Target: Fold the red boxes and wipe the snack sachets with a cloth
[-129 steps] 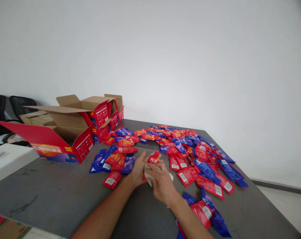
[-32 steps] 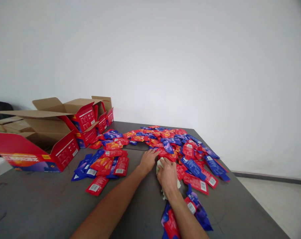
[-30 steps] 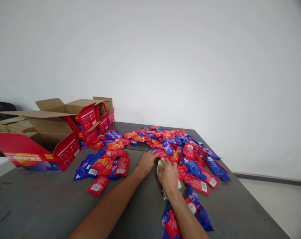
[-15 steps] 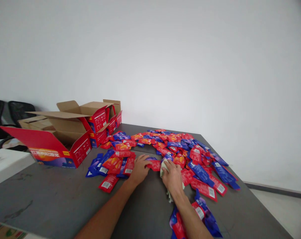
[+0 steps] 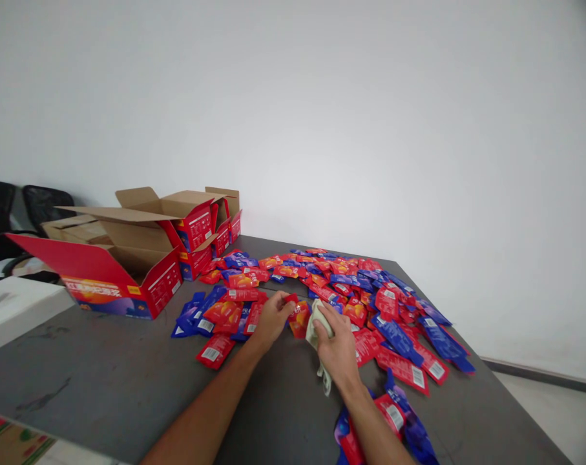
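Note:
My left hand (image 5: 270,318) pinches a red sachet (image 5: 299,317) and holds it just above the grey table (image 5: 128,381). Beside it, my right hand (image 5: 338,345) is closed round a pale crumpled cloth (image 5: 316,329), whose tail hangs out below the palm. The cloth sits right against the sachet. Several red and blue sachets (image 5: 370,297) lie spread across the table beyond and to the right of both hands. A smaller group of sachets (image 5: 215,313) lies to the left of my left hand.
Open red cardboard boxes (image 5: 123,271) with raised flaps stand at the table's back left. More sachets (image 5: 394,420) lie by my right forearm. A white surface (image 5: 11,310) and black chairs (image 5: 16,206) are at far left. A white wall rises behind.
My left hand reached into the pile, took a red sachet and drew it back toward me. My right hand with the cloth moved alongside it. The camera view shifted slightly.

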Action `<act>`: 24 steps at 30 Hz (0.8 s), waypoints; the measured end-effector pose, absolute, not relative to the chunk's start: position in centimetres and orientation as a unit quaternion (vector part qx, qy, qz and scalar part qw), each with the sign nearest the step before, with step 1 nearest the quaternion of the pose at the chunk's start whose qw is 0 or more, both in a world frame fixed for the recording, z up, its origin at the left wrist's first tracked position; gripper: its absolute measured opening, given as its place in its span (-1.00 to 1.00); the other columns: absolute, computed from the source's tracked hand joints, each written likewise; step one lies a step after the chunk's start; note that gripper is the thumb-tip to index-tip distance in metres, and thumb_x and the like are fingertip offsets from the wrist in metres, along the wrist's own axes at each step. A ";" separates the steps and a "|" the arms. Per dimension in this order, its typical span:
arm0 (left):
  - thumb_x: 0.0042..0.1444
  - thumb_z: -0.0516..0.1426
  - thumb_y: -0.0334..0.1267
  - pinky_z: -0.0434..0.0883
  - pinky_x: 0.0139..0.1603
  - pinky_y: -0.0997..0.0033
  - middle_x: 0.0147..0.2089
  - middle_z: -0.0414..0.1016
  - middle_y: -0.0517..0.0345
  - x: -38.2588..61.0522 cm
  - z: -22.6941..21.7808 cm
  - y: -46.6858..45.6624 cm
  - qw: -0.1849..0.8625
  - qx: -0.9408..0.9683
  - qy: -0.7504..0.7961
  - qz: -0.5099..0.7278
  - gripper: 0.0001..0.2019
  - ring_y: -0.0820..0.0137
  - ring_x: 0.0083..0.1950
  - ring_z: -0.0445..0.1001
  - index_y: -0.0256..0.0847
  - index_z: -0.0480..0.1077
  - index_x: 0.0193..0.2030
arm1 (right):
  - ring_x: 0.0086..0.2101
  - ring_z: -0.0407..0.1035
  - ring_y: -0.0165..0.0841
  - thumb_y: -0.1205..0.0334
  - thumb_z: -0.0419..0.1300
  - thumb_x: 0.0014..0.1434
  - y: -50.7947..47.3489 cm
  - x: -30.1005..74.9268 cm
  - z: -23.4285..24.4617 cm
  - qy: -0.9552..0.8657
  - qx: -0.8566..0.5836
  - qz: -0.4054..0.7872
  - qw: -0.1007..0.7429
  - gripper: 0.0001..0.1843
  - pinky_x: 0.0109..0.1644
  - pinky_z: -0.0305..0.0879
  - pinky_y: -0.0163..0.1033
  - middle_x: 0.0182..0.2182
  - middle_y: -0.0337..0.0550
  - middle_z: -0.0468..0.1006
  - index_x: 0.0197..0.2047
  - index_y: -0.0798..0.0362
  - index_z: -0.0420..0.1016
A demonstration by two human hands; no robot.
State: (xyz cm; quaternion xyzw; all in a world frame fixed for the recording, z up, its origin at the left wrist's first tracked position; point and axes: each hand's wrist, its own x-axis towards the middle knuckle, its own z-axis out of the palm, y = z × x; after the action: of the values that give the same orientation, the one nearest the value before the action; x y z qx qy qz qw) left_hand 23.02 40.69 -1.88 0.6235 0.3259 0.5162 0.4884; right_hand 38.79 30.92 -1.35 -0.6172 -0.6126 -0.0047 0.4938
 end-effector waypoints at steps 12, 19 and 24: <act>0.10 0.23 0.05 0.40 -0.34 0.40 -0.35 0.55 0.07 24.2 -2.0 39.1 0.803 0.350 0.261 0.405 -0.62 0.36 -0.39 0.49 -0.29 0.48 -0.20 | 0.11 0.31 -0.15 0.23 0.12 0.28 31.0 36.9 -3.0 -0.696 -0.566 0.016 0.441 -0.62 0.21 0.26 0.09 0.20 -0.05 0.44 0.14 -0.08 0.51; 0.30 -0.06 0.15 0.42 -0.03 0.25 -0.09 0.58 -0.07 24.5 -1.8 37.7 0.915 0.309 0.081 0.246 -0.45 0.24 -0.12 0.57 -0.27 0.41 0.11 | 0.08 0.31 -0.13 0.19 0.04 0.34 31.3 37.7 -3.1 -0.673 -0.584 -0.057 0.450 -0.61 0.14 0.25 0.11 0.22 -0.01 0.42 0.17 -0.06 0.48; 0.25 -0.12 0.28 0.44 -0.05 0.19 -0.09 0.58 -0.09 23.8 -1.5 38.9 0.902 0.312 0.111 0.276 -0.33 0.17 -0.10 0.56 -0.27 0.42 0.11 | 0.07 0.32 -0.18 0.28 0.03 0.32 30.2 36.4 -1.6 -0.751 -0.534 -0.009 0.389 -0.59 0.16 0.23 0.02 0.22 -0.13 0.41 0.18 -0.14 0.45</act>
State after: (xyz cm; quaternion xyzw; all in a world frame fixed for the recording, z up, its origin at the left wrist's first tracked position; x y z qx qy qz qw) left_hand 23.78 38.86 -1.48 0.3124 0.1108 0.2759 0.9022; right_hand 36.41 30.19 -1.59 -0.5344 -0.7505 -0.0094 0.3886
